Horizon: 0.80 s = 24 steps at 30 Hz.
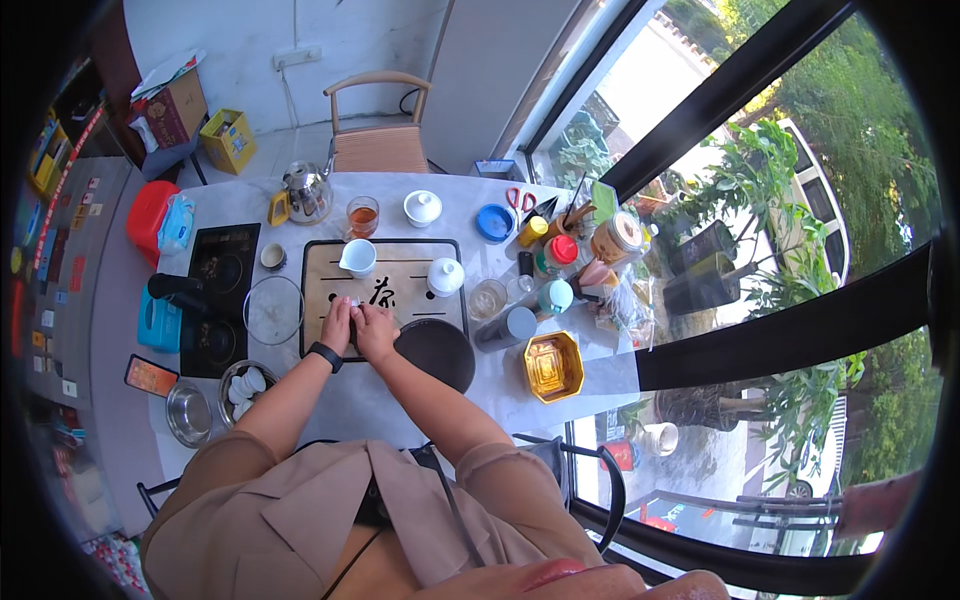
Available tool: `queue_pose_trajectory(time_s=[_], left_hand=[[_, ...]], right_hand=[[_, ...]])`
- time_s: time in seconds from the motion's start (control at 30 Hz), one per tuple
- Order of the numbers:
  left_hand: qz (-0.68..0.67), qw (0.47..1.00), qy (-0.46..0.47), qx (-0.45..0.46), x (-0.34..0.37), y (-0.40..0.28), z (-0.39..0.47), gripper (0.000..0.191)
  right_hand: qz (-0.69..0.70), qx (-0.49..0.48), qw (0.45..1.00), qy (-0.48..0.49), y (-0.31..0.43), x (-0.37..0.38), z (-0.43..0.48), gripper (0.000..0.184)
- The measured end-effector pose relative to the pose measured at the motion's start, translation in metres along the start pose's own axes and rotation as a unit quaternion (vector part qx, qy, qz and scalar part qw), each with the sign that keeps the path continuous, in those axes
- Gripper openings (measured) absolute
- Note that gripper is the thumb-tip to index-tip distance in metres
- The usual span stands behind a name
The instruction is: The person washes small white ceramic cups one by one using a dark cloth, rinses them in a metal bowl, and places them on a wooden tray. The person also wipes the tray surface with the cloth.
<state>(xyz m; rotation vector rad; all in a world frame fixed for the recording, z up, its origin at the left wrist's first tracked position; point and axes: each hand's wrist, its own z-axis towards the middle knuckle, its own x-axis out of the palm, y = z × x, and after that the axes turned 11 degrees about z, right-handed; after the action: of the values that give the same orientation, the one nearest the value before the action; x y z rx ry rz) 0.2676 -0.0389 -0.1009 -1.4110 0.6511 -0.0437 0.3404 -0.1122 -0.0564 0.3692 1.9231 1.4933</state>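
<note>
Both hands are close together above the wooden tea tray (345, 262), which has a black rim and a dark written character. My left hand (336, 327), with a black wristband, and my right hand (373, 328) meet at the fingertips around a small pale item (355, 302); the fingers hide most of it. Beyond them on the tray stand a white pouring pitcher (358, 259) and a lidded white gaiwan (445, 277). To the right of my right hand, a dark round pan (435, 356) overlaps the tray's near right corner.
Left are a black double cooktop (219, 300), a glass lid (274, 311) and a steel bowl of white cups (241, 390). Behind stand a glass kettle (306, 193), a glass of tea (363, 217) and another gaiwan (423, 208). Bottles, jars and a gold box (553, 366) crowd the right.
</note>
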Motion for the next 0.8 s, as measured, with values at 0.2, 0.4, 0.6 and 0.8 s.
queue_pose_trajectory(time_s=[0.2, 0.4, 0.6, 0.8], left_hand=[[-0.235, 0.841, 0.312, -0.373, -0.031, -0.016, 0.018, 0.032], [0.139, 0.982, 0.040, 0.123, -0.005, -0.019, 0.002, 0.037], [-0.147, 0.956, 0.154, -0.202, -0.004, -0.023, 0.020, 0.033], [-0.232, 0.889, 0.258, -0.297, -0.013, -0.030, 0.021, 0.033]], right_hand=[[-0.159, -0.320, 0.933, 0.050, -0.002, -0.035, -0.016, 0.013], [-0.046, -0.020, 0.997, -0.059, 0.001, -0.010, 0.002, 0.023], [-0.093, -0.206, 0.971, -0.080, 0.006, -0.024, -0.008, 0.015], [-0.161, -0.255, 0.953, -0.019, 0.010, -0.034, -0.008, 0.008]])
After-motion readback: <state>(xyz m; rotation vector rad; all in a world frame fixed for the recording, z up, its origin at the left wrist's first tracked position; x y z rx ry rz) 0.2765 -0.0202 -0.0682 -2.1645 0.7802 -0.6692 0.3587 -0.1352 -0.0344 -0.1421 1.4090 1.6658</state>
